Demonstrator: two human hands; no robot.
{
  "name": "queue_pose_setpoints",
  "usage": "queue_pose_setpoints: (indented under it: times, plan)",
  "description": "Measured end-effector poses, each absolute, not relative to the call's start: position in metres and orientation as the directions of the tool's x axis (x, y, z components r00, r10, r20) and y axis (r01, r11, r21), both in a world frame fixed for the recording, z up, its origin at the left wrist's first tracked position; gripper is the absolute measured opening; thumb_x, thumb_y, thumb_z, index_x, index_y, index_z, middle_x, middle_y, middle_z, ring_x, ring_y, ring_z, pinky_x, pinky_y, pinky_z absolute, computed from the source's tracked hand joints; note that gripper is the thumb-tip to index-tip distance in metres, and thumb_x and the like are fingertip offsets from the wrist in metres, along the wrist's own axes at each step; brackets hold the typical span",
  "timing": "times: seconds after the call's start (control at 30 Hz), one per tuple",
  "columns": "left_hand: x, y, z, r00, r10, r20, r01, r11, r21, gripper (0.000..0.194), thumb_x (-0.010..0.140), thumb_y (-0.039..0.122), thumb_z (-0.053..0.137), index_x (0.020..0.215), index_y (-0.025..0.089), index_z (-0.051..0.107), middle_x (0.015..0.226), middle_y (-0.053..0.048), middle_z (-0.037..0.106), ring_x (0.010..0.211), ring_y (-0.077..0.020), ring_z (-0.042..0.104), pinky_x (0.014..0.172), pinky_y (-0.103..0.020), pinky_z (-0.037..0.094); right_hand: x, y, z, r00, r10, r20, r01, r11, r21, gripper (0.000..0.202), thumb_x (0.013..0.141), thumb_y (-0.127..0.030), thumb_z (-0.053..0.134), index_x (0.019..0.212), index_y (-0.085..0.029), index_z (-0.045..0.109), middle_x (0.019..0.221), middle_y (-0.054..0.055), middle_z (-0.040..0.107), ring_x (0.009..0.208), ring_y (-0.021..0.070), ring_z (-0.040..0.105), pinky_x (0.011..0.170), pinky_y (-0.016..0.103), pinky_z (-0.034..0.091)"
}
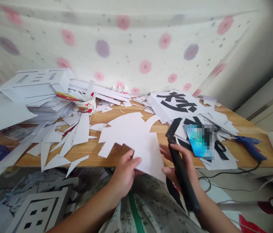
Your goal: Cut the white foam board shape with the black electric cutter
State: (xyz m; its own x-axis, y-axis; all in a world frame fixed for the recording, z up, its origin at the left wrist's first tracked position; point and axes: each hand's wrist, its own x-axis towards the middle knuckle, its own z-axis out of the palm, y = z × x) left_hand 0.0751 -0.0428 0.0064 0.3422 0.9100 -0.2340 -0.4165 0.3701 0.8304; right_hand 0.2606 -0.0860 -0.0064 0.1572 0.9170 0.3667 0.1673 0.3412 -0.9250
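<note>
A flat white foam board cutout [136, 132] with curved and notched edges lies partly on the table and overhangs its front edge. My left hand [125, 173] is closed on the board's near edge, thumb on top and fingers curled beneath. My right hand [186, 161] is closed around the handle of what looks like a black utility knife [183, 178], tilted with its upper end toward the table. The fingertips of that hand are beside the board's right edge; whether they touch it I cannot tell. The knife's tip is hard to separate from the black shapes behind it.
White offcuts [78, 129] and stacked boards [41, 87] cover the left. A paper bowl [86, 105] holds strips and tools. Sheets with black characters [178, 102], a phone [198, 140] and a corded blue glue gun [251, 147] lie right. Scraps [36, 207] fill the space below.
</note>
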Motion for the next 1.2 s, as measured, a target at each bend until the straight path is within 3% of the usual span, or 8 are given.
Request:
queue_pose_setpoints:
  times: [0.1, 0.2, 0.33, 0.53, 0.63, 0.8, 0.97, 1.2]
  plan:
    - [0.065, -0.053, 0.006, 0.379, 0.915, -0.139, -0.366, 0.286, 0.885, 0.035, 0.078, 0.029, 0.072, 0.110, 0.017, 0.064, 0.088, -0.003, 0.072, 0.079, -0.0200, 0.066, 0.066, -0.028, 0.051, 0.250, -0.071, -0.010, 0.183, 0.976, 0.121, -0.250, 0.166, -0.954, 0.056, 0.080, -0.039, 0.072, 0.125, -0.035, 0.040, 0.130, 0.011, 0.063, 0.100, 0.0289, 0.070, 0.079, 0.047, 0.059]
    - [0.053, -0.057, 0.006, 0.398, 0.915, -0.058, -0.245, 0.167, 0.955, 0.033, 0.079, 0.031, 0.072, 0.110, 0.020, 0.066, 0.088, -0.001, 0.070, 0.082, -0.0188, 0.063, 0.074, -0.029, 0.049, 0.232, -0.059, -0.005, 0.117, 0.993, -0.007, -0.419, 0.043, -0.907, 0.052, 0.077, -0.043, 0.071, 0.120, -0.027, 0.047, 0.115, 0.012, 0.071, 0.094, 0.0310, 0.071, 0.073, 0.045, 0.060]
    - [0.042, -0.053, 0.010, 0.259, 0.965, -0.050, -0.249, 0.117, 0.961, 0.030, 0.073, 0.044, 0.075, 0.087, 0.017, 0.070, 0.076, -0.001, 0.068, 0.072, -0.0183, 0.060, 0.067, -0.029, 0.048, 0.214, -0.059, 0.002, 0.126, 0.992, -0.016, -0.425, 0.040, -0.904, 0.054, 0.075, -0.042, 0.071, 0.122, -0.025, 0.049, 0.108, 0.009, 0.073, 0.090, 0.0308, 0.071, 0.068, 0.043, 0.060]
    - [0.044, -0.049, 0.020, 0.065, 0.997, -0.039, -0.270, 0.055, 0.961, 0.026, 0.072, 0.042, 0.076, 0.081, 0.018, 0.072, 0.080, -0.003, 0.070, 0.083, -0.0202, 0.061, 0.079, -0.032, 0.047, 0.208, -0.065, 0.001, 0.196, 0.980, 0.037, -0.339, 0.104, -0.935, 0.049, 0.079, -0.040, 0.067, 0.121, -0.026, 0.047, 0.109, 0.008, 0.073, 0.092, 0.0305, 0.070, 0.073, 0.045, 0.059]
    - [0.041, -0.051, 0.019, 0.045, 0.999, -0.022, -0.247, 0.033, 0.968, 0.026, 0.071, 0.041, 0.077, 0.082, 0.018, 0.072, 0.083, -0.003, 0.070, 0.086, -0.0208, 0.061, 0.081, -0.032, 0.047, 0.206, -0.066, 0.003, 0.198, 0.980, 0.023, -0.379, 0.099, -0.920, 0.050, 0.078, -0.040, 0.067, 0.121, -0.024, 0.049, 0.107, 0.009, 0.074, 0.091, 0.0310, 0.071, 0.075, 0.046, 0.059]
    - [0.030, -0.052, 0.008, 0.083, 0.996, 0.043, -0.063, -0.038, 0.997, 0.025, 0.079, 0.044, 0.071, 0.085, 0.019, 0.070, 0.077, -0.001, 0.067, 0.075, -0.0177, 0.060, 0.071, -0.029, 0.047, 0.204, -0.067, 0.009, 0.166, 0.986, -0.027, -0.446, 0.051, -0.894, 0.054, 0.077, -0.038, 0.068, 0.126, -0.025, 0.047, 0.109, 0.009, 0.074, 0.083, 0.0297, 0.072, 0.068, 0.044, 0.059]
    - [0.027, -0.054, 0.013, 0.110, 0.989, 0.097, 0.003, -0.098, 0.995, 0.027, 0.082, 0.047, 0.066, 0.084, 0.021, 0.069, 0.074, -0.001, 0.065, 0.070, -0.0175, 0.058, 0.065, -0.027, 0.046, 0.205, -0.070, 0.014, 0.146, 0.988, -0.046, -0.495, 0.033, -0.868, 0.064, 0.075, -0.037, 0.068, 0.133, -0.028, 0.042, 0.105, 0.006, 0.076, 0.082, 0.0306, 0.073, 0.069, 0.046, 0.059]
    - [0.033, -0.061, 0.020, 0.058, 0.988, 0.145, 0.042, -0.148, 0.988, 0.030, 0.083, 0.050, 0.064, 0.082, 0.020, 0.068, 0.073, -0.001, 0.065, 0.068, -0.0177, 0.058, 0.063, -0.026, 0.046, 0.206, -0.073, 0.016, 0.149, 0.989, -0.024, -0.448, 0.046, -0.893, 0.068, 0.078, -0.038, 0.065, 0.140, -0.028, 0.038, 0.111, 0.007, 0.074, 0.081, 0.0309, 0.073, 0.068, 0.046, 0.059]
